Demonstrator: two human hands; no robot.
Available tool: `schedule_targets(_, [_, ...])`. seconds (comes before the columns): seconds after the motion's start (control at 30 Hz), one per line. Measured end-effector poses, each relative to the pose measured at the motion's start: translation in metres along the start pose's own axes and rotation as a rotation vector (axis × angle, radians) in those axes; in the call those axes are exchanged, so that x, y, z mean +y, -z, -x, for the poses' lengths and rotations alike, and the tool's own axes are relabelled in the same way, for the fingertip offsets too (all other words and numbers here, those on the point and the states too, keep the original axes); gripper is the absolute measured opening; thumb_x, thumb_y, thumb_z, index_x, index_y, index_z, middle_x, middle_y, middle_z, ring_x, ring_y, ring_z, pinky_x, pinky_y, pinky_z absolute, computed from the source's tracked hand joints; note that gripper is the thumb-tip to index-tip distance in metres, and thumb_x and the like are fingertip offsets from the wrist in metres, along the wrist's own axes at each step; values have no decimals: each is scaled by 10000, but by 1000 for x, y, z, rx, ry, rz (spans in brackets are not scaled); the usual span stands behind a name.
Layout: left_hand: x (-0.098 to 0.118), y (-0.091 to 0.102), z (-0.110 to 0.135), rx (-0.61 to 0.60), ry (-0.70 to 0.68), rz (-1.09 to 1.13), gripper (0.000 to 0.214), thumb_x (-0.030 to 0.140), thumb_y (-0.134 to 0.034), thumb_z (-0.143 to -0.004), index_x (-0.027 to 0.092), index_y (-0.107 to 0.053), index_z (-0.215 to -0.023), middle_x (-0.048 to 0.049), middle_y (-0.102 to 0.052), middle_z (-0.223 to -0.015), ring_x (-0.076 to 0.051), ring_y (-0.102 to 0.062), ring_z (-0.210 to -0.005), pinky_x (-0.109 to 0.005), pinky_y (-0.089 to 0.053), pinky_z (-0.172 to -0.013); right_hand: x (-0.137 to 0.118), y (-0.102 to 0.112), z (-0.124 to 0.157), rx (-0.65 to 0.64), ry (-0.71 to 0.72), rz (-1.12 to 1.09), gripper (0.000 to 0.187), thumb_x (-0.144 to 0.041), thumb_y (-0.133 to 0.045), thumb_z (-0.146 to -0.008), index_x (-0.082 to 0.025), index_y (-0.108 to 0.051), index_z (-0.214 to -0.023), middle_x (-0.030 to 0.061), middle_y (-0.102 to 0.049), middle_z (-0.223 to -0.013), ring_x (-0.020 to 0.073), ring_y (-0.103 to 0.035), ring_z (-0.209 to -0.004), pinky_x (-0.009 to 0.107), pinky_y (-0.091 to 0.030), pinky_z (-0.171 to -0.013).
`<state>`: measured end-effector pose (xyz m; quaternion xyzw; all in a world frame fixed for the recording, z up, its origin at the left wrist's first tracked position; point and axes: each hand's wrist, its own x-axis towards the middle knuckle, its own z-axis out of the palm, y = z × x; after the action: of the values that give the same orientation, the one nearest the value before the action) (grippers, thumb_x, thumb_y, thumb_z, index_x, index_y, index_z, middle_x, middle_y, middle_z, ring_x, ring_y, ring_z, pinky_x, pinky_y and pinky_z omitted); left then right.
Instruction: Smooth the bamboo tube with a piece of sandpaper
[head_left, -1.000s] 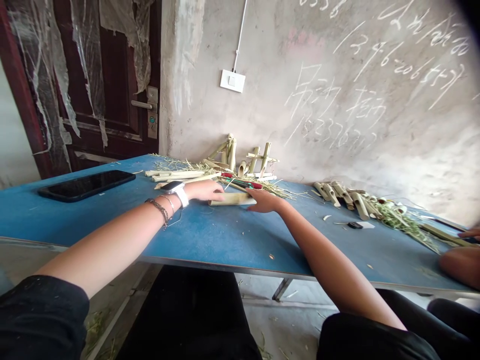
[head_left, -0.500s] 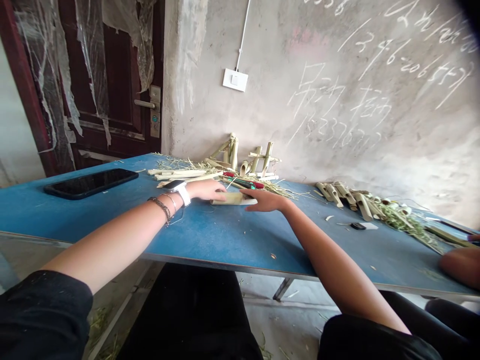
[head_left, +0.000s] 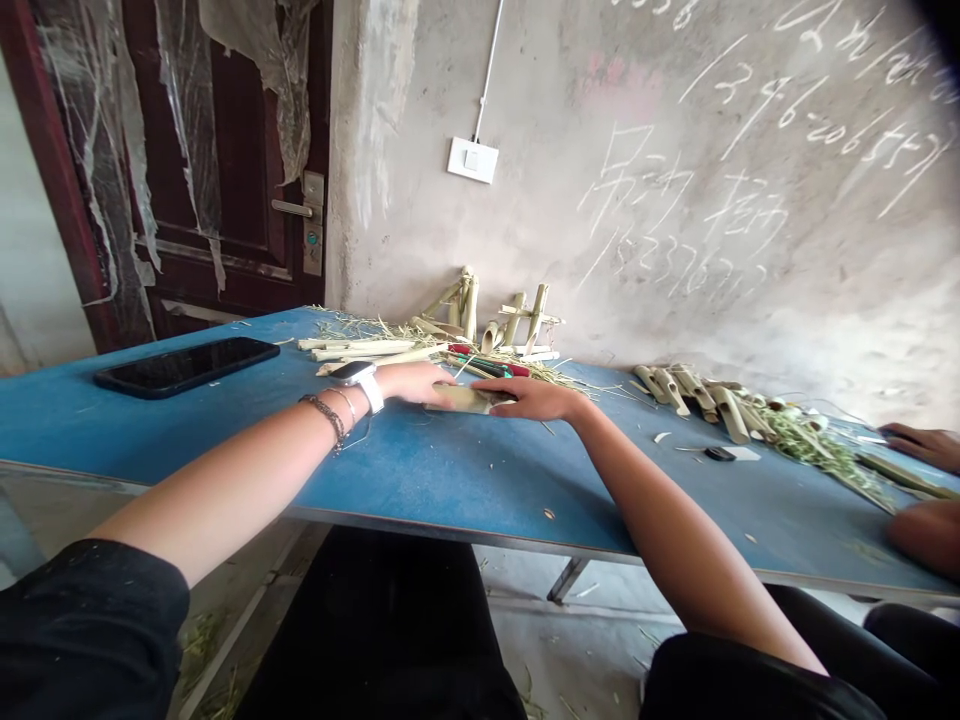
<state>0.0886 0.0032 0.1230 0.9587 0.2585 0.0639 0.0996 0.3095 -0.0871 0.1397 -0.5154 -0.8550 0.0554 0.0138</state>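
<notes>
A short, pale length of split bamboo (head_left: 463, 400) lies on the blue table, crosswise in front of me. My left hand (head_left: 416, 382) grips its left end, fingers curled over the top. At the other end, my right hand (head_left: 534, 399) has its thumb and fingers closed around the bamboo, with a hollow side showing near the fingertips. Just behind the hands are red- and green-handled tools (head_left: 487, 365), partly covered by shavings. Pale bamboo strips (head_left: 360, 350) lie beyond my left wrist.
Bamboo frames (head_left: 465, 305) stand against the wall. A black phone (head_left: 187, 367) rests at the left. Cut bamboo tubes (head_left: 727, 412), green shavings (head_left: 814, 445) and a small black-and-white object (head_left: 731, 454) lie to the right. Another person's hand (head_left: 926, 445) is at the right edge.
My right hand has shifted slightly back and left, closing its fingers onto the bamboo's right end. My left hand is nearly still. The other person's hand shows more at the right.
</notes>
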Motion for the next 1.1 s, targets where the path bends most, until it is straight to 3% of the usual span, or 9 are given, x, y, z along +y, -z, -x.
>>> schedule_targets(0.1, [6,1,2,-21,-3,10,486,516,-548,-807,208,-583,-1181,-61,-643,-1176,-242,-595,-972,-278,-431,-806,-3,4,1,-27,151,-120,548,-234,-495,-887,-264,-380,-1422,-22,-399,-1481,178,-387,-1344,334,-317,-1109])
schedule_targets(0.23, [14,4,5,-26,14,-3,411,470,-539,-814,188,-603,-1106,-67,-653,-1126,-251,-590,-953,-276,-422,-767,12,-2,0,19,-131,-9,503,-294,-546,-861,-183,-494,-1349,115,-526,-1369,303,-523,-1221,475,-404,-1030])
schedule_targets(0.3, [16,4,6,-29,27,-6,408,482,-542,-809,189,-605,-1086,-68,-656,-1102,-254,-592,-933,-283,-422,-751,16,-4,0,25,-153,6,539,-288,-612,-812,-153,-520,-1325,152,-561,-1321,344,-544,-1183,511,-415,-1005])
schedule_targets(0.47, [16,3,6,-39,53,-4,437,473,-621,-746,177,-608,-1067,-75,-663,-1061,-266,-598,-909,-298,-432,-735,4,1,1,62,34,-90,514,-269,-566,-849,-200,-486,-1352,51,-537,-1367,213,-513,-1228,367,-385,-1062])
schedule_targets(0.57, [17,2,5,-31,63,-6,468,427,-634,-740,168,-578,-1125,-89,-652,-1097,-269,-594,-935,-306,-437,-765,0,3,0,92,147,-210,460,-268,-534,-870,-201,-513,-1325,34,-561,-1340,186,-518,-1219,354,-385,-1064])
schedule_targets(0.73, [20,3,6,-33,55,-15,341,399,-615,-751,180,-591,-1012,-74,-654,-1070,-262,-591,-900,-313,-444,-756,6,1,-1,59,-22,-161,391,-218,-400,-919,-172,-580,-1263,86,-595,-1295,245,-549,-1186,470,-367,-1072])
schedule_targets(0.83, [19,3,7,-42,39,-5,335,388,-630,-743,178,-595,-1001,-71,-657,-1057,-261,-592,-902,-307,-448,-751,5,2,2,46,1,-191,402,-200,-392,-917,-202,-572,-1277,52,-578,-1323,223,-523,-1225,440,-354,-1093])
schedule_targets(1.0, [18,3,6,-70,9,15,432,390,-653,-721,192,-598,-1100,-56,-663,-1088,-252,-590,-955,-292,-444,-801,-1,5,7,13,102,-497,404,-281,-374,-951,-249,-516,-1328,-7,-546,-1362,174,-488,-1261,383,-346,-1105])
schedule_targets(1.1, [16,7,5,-103,10,24,452,446,-665,-707,216,-625,-1095,-29,-681,-1071,-232,-602,-947,-267,-445,-800,-1,4,7,-26,65,-450,431,-296,-394,-945,-261,-471,-1368,-11,-511,-1396,192,-465,-1280,400,-322,-1118])
